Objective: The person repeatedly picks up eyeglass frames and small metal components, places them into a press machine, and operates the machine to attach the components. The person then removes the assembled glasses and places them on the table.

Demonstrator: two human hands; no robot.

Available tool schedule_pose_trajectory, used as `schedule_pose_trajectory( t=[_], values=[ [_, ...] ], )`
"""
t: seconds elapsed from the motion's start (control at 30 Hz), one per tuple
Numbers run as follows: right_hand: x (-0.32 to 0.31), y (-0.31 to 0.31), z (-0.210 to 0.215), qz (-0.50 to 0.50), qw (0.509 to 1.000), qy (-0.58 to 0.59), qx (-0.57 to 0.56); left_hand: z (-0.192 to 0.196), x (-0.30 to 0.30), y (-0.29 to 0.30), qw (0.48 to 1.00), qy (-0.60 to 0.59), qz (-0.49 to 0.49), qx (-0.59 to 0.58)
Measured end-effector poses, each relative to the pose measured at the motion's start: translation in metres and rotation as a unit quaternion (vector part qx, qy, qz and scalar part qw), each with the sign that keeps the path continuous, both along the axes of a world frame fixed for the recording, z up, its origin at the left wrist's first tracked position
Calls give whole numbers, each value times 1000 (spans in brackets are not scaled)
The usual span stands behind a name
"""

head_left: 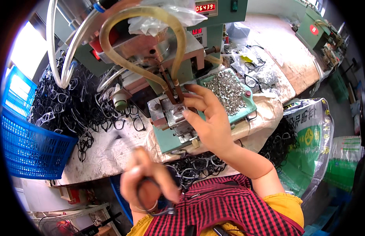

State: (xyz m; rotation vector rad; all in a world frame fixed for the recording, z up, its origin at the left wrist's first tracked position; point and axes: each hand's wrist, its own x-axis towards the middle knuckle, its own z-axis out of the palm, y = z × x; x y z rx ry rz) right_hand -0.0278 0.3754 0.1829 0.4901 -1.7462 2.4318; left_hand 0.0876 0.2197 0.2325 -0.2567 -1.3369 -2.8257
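My left hand [145, 179] is closed on a dark eyeglass frame [142, 200] in front of my apron, smeared by motion. One rim of the frame loops below the fingers. My right hand [212, 122] reaches to the metal jig [177, 115] of a green bench machine, fingers apart and curved. Its thumb tip is at the jig's near side, and the other fingertips are close beside the two brown electrode arms [173, 92] coming down onto it. Whether a tiny part sits between thumb and fingers is too small to tell.
A green tray [251, 104] of small metal parts stands right of the jig. Many eyeglass frames pile up at left [56, 106] and along the bench's front edge [202, 167]. A blue basket [33, 145] stands far left, a green-and-white sack [308, 145] at right. Hoses [178, 27] loop overhead.
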Motion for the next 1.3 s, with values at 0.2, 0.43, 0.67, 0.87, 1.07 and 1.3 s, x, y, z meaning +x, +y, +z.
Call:
schedule_pose_trajectory(
  t=[0.2,0.43,0.67,0.87,1.07,1.3],
  values=[
    [-51,67,-51,-224,829,179,480,-41,-58,39,954,-235,-183,17],
    [-67,99,-99,-283,801,205,486,-49,-62,44,959,-243,-146,22],
    [-100,89,-91,-201,762,319,527,-64,-56,30,951,-186,-247,28],
    [-71,98,-78,-257,904,109,323,-51,5,-24,877,-5,208,-432],
    [-73,72,-68,-243,936,83,239,-78,-64,-107,551,16,442,-708],
    [-62,77,-78,-269,909,82,309,-207,-135,-146,513,-58,425,-744]
  ],
)
